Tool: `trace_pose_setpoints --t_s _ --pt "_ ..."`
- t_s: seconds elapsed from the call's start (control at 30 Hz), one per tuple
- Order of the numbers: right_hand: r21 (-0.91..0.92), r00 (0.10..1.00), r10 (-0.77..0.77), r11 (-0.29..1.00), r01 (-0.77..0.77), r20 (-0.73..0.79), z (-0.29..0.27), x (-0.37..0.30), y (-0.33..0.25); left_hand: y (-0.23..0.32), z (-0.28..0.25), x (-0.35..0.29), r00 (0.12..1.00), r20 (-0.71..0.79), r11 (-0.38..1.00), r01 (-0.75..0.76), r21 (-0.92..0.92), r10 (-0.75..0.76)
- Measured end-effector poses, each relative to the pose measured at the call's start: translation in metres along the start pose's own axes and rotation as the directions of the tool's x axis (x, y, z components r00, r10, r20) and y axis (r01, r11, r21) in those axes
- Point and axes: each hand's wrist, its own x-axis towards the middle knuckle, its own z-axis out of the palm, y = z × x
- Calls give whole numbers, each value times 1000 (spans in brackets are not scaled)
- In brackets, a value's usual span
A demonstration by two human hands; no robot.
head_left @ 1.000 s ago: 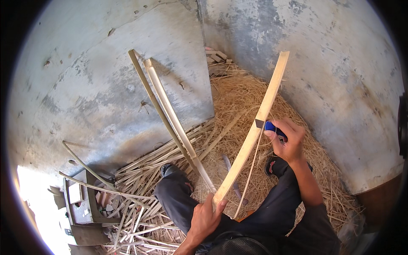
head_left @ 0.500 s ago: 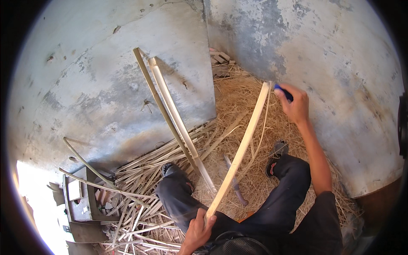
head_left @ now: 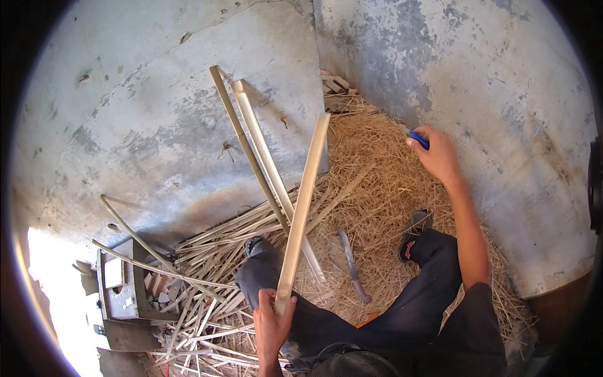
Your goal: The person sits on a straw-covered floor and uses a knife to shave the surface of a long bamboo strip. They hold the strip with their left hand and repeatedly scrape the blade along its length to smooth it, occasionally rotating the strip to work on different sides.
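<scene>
My left hand (head_left: pixel 271 320) is closed round the lower end of a long split bamboo strip (head_left: pixel 303 201), which points up and away from me. In my right hand (head_left: pixel 440 157), out over the shavings near the right wall, is a small blue-handled knife (head_left: pixel 419 139); my fingers cover part of it. The blade is too small to make out well. Strip and knife are apart. On the floor between my legs lies a larger knife (head_left: pixel 353 264) with a long dark blade and a brown handle.
Two bamboo pieces (head_left: pixel 251 144) lean on the left wall (head_left: pixel 151 113). Thin shavings (head_left: pixel 377 169) heap against the corner. Several cut strips (head_left: pixel 213 245) lie at left, beside a worn box (head_left: pixel 119 295) with bent canes (head_left: pixel 144 264) across it. My shoes (head_left: pixel 418 226) rest among the shavings.
The bamboo strip has swung left, away from the blue-handled knife, and has turned in my left hand. My left hand moved slightly left; my right hand stays near its place.
</scene>
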Motion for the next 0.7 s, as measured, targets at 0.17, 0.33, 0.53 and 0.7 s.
trace_pose_setpoints --t_s 0.17,0.33,0.53,0.7 --pt "287 983 -163 949 134 82 -24 -59 -66 37 20 26 994 -105 997 -29 -76 21" --pt "502 910 -413 780 374 -37 -7 -138 -92 76 33 40 995 -66 983 -88 -161 78" --pt "491 835 -548 714 499 -50 13 -186 -95 95 39 43 993 31 964 -106 -245 117" --pt "508 828 -544 679 530 -137 24 -191 -93 109 42 44 989 103 947 -72 -314 110"
